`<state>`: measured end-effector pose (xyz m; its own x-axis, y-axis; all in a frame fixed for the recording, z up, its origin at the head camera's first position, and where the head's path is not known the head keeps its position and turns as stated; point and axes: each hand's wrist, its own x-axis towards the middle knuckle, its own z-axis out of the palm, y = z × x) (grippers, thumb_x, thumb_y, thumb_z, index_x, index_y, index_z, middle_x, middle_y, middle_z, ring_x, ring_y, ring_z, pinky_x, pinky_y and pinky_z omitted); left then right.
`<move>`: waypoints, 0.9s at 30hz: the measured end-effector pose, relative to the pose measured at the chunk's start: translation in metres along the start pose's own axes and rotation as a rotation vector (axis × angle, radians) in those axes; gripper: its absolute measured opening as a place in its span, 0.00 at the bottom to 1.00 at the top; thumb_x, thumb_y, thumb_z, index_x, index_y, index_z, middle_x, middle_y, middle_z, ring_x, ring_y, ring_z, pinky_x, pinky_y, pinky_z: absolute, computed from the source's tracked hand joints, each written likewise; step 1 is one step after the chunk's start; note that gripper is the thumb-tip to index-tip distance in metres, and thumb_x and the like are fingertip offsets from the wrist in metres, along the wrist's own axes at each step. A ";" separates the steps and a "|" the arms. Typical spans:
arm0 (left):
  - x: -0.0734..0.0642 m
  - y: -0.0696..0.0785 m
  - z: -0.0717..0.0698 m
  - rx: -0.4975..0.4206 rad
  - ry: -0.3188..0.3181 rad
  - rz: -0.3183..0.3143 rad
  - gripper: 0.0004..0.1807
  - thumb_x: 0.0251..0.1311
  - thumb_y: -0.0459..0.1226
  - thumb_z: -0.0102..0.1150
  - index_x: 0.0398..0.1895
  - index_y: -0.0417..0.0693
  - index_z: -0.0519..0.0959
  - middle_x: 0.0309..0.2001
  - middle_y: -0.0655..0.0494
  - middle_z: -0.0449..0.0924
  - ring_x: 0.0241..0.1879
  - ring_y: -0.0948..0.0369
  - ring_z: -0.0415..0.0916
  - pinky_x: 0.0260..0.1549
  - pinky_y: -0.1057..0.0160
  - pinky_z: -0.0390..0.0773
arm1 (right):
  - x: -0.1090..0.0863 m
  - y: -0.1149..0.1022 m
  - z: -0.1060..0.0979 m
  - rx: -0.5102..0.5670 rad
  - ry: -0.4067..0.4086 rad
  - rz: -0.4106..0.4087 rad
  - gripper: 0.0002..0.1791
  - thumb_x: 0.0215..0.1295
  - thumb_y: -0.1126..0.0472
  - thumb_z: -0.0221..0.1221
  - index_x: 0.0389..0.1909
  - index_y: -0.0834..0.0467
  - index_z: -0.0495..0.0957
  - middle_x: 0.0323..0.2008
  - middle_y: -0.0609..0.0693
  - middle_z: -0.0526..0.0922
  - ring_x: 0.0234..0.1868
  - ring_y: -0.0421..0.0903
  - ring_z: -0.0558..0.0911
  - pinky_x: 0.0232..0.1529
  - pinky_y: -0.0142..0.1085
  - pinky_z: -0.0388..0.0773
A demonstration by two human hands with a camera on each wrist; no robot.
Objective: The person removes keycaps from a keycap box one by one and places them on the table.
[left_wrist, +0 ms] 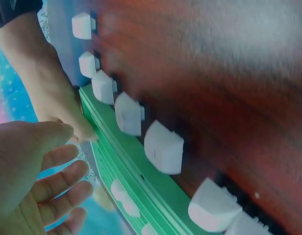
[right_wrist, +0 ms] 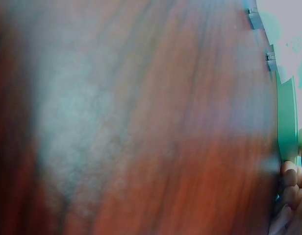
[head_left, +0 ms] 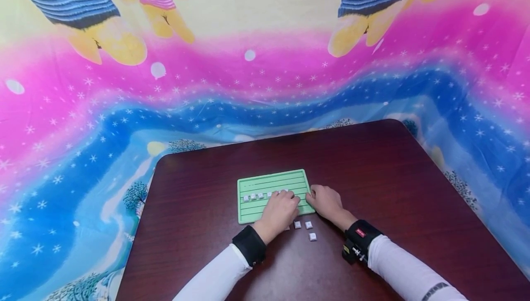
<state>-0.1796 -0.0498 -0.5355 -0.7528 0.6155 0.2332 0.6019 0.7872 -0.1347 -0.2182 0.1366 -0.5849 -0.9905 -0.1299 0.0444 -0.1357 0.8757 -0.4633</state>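
A green ridged board (head_left: 248, 215) lies on the table, with a row of small white keycaps (head_left: 253, 196) along one of its ridges. My left hand (head_left: 278, 211) is over the board at the right part of this row and hides some of it. In the left wrist view its fingers (left_wrist: 67, 178) are loosely bent and spread, the thumb apart, and nothing shows between them. My right hand (head_left: 327, 202) holds the board's right edge, thumb at the rim and fingers curled beside it. Several loose keycaps (left_wrist: 163, 147) lie along the board's near side.
The dark wooden table (head_left: 186, 190) has rounded far corners. One keycap (head_left: 312, 236) lies a little nearer to me than the other loose ones. A printed cloth (head_left: 248, 80) hangs behind the table and down its sides. Both wrists wear black straps.
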 end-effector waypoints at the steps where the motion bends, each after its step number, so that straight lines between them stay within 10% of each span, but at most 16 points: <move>1: 0.001 -0.001 0.001 0.003 0.004 -0.005 0.09 0.61 0.47 0.67 0.41 0.56 0.84 0.37 0.61 0.84 0.39 0.61 0.81 0.37 0.62 0.77 | 0.000 0.000 0.000 0.000 0.000 -0.002 0.22 0.63 0.56 0.59 0.15 0.52 0.60 0.13 0.43 0.60 0.15 0.42 0.61 0.18 0.35 0.52; 27: 0.011 -0.022 0.013 -0.042 -0.080 -0.121 0.20 0.58 0.47 0.70 0.52 0.53 0.82 0.49 0.56 0.83 0.49 0.57 0.79 0.41 0.59 0.79 | 0.001 0.000 -0.001 0.012 -0.014 -0.010 0.22 0.64 0.56 0.59 0.15 0.51 0.60 0.13 0.42 0.58 0.15 0.41 0.58 0.18 0.34 0.50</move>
<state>-0.2050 -0.0602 -0.5425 -0.8382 0.5188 0.1680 0.5150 0.8544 -0.0692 -0.2194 0.1373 -0.5843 -0.9887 -0.1455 0.0370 -0.1456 0.8685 -0.4738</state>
